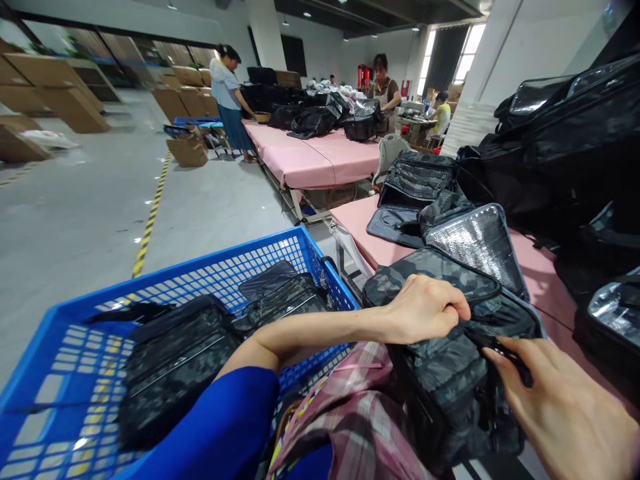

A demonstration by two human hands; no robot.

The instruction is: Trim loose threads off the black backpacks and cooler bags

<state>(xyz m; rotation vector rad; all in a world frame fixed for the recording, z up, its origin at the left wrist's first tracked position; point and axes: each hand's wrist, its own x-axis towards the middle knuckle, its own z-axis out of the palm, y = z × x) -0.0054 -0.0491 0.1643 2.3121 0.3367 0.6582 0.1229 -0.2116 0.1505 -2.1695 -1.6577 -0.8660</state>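
Note:
A dark camouflage bag (445, 373) leans against the pink table's near edge, right in front of me. My left hand (427, 310) reaches across its top, fingers curled and closed on the fabric near the lid's edge. From the right comes my right hand (560, 387), pinching a black piece with a looped end (520, 367) against the bag's side; its exact kind is unclear. Behind stands another bag, opened, with a silver foil lining (477, 243). Farther back a second camouflage bag (420, 173) lies with its flap down.
At my left a blue plastic basket (185, 273) holds camouflage bags (180, 373). Black bags pile high on the right (565, 140). Beyond is another pink table (320, 157) with bags, where two people stand. Cardboard boxes (45, 80) line the far left floor.

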